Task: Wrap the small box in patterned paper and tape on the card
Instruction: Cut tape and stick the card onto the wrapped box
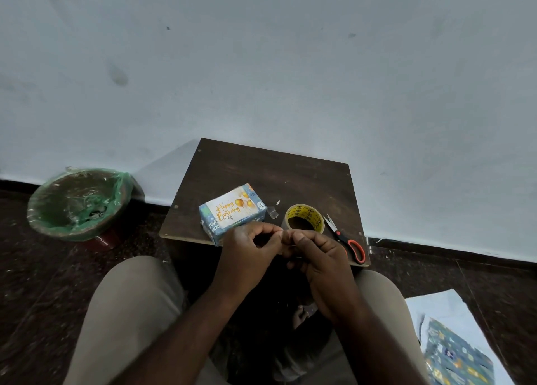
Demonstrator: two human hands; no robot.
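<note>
The wrapped small box (215,228) sits at the bench's (276,169) near-left edge with the card (232,209) lying on its top face. Its long axis runs from lower left to upper right in the frame. Both grips meet just below and right of it. The left grip (250,248) and right grip (313,257) are curled fingertip to fingertip as if pinching clear tape, though I cannot tell what they hold. The left grip is nearer, almost touching the box's near corner, so the card's taping likely needs a short reach up-left.
</note>
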